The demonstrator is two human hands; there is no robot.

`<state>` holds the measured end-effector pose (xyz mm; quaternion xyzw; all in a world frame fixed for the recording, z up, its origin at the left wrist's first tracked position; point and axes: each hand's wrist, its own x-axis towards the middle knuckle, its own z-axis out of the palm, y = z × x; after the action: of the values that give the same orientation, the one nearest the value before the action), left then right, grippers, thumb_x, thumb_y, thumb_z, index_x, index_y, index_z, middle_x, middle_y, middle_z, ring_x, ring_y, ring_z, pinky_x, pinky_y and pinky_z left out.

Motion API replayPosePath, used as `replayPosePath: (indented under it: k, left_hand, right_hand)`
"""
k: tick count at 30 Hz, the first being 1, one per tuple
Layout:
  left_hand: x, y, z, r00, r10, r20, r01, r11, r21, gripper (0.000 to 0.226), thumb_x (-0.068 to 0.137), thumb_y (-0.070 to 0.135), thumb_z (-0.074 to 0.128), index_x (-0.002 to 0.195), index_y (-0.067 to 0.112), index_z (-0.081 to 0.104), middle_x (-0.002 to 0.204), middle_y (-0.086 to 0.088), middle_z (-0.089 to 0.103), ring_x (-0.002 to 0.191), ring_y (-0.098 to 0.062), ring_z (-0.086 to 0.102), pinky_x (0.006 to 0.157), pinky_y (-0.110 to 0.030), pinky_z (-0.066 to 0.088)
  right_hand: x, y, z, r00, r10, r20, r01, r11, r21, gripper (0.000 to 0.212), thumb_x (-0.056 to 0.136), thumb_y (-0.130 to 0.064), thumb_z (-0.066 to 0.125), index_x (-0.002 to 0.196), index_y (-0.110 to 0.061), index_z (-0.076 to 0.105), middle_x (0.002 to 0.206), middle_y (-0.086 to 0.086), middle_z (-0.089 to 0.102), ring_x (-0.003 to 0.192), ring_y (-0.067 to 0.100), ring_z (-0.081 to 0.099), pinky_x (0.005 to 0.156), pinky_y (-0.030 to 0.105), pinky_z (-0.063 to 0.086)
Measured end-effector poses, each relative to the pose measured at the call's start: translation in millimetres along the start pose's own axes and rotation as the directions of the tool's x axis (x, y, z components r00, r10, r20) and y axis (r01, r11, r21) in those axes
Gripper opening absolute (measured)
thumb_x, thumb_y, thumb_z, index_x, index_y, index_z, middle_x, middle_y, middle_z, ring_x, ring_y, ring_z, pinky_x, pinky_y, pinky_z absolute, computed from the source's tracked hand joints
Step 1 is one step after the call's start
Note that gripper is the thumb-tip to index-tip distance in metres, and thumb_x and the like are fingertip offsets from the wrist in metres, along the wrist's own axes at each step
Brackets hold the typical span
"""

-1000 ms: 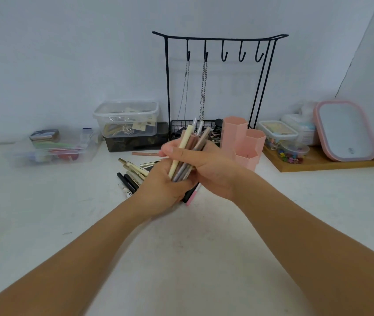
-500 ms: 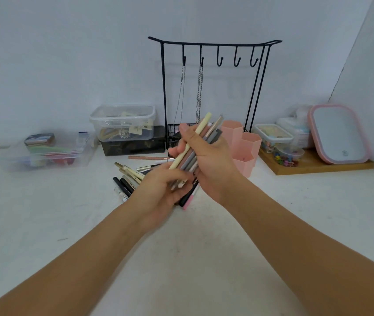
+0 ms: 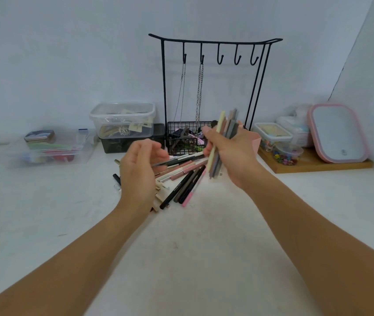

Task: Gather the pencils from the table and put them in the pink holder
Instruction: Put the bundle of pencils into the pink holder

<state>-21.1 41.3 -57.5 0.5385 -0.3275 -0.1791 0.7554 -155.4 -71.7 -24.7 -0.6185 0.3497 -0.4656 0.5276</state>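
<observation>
Head view shows the right hand [image 3: 231, 156] with its fingers [image 3: 211, 139] curled round a bundle of pencils [image 3: 221, 144], held near upright with the tips above the fist. The left hand [image 3: 138, 169] holds nothing; its fingers are loosely curled and relaxed. Directly behind the right hand's fingers stands the pink holder [image 3: 255, 140], mostly hidden by the hand, with only one pink wall visible. Below and between both sets of fingers, the loose pencils [image 3: 181, 181] lie fanned on the surface [image 3: 193, 247], some overlapping.

Risks at this stage, as a judgement:
- The bundle is uneven in length and gripped near its lower half. A slackened grip may let single pencils slide out downward.
- The holder is light-looking and close behind the knuckles. A forward reach may knock it over or push it into the black wire rack [image 3: 213, 87].
- Entry of the whole bundle at a tilt may catch on the holder rim, scattering pencils.
- The left hand hovers just above the pile and may roll pencils away.
</observation>
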Motion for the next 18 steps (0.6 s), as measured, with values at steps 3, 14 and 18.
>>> replayPosePath:
  k: [3, 14, 18]
  left_hand:
    - [8.0, -7.7, -9.2, 0.999, 0.039, -0.004, -0.039, 0.997, 0.065, 0.029, 0.105, 0.019, 0.046, 0.082, 0.014, 0.063, 0.074, -0.003, 0.066, 0.077, -0.014, 0.065, 0.068, -0.031, 0.056]
    - [8.3, -13.2, -10.6, 0.992, 0.081, 0.092, -0.092, 0.989, 0.118, 0.029, 0.103, 0.016, 0.052, 0.078, 0.006, 0.063, 0.063, -0.002, 0.058, 0.066, -0.020, 0.053, 0.056, -0.033, 0.048]
    - [5.4, -13.9, -9.7, 0.989, 0.083, 0.124, -0.099, 0.987, 0.129, 0.028, 0.103, 0.013, 0.052, 0.078, 0.006, 0.062, 0.061, -0.001, 0.056, 0.063, -0.024, 0.051, 0.047, -0.026, 0.046]
  right_hand:
    - [-0.4, 18.1, -6.4, 0.998, 0.024, -0.050, -0.030, 0.993, -0.114, 0.015, 0.090, -0.029, 0.073, 0.086, -0.016, 0.067, 0.066, 0.004, 0.068, 0.065, 0.018, 0.069, 0.079, 0.040, 0.062]
    - [18.4, -4.6, -41.5, 0.999, 0.000, -0.042, -0.025, 0.799, -0.601, 0.014, 0.093, -0.024, 0.068, 0.090, -0.013, 0.060, 0.070, 0.004, 0.065, 0.053, 0.012, 0.063, 0.049, 0.023, 0.051]
    - [23.5, -3.0, -54.3, 0.995, 0.101, -0.007, -0.077, 0.707, -0.703, 0.014, 0.090, -0.019, 0.070, 0.091, -0.012, 0.058, 0.071, 0.008, 0.066, 0.046, 0.012, 0.064, 0.049, 0.028, 0.054]
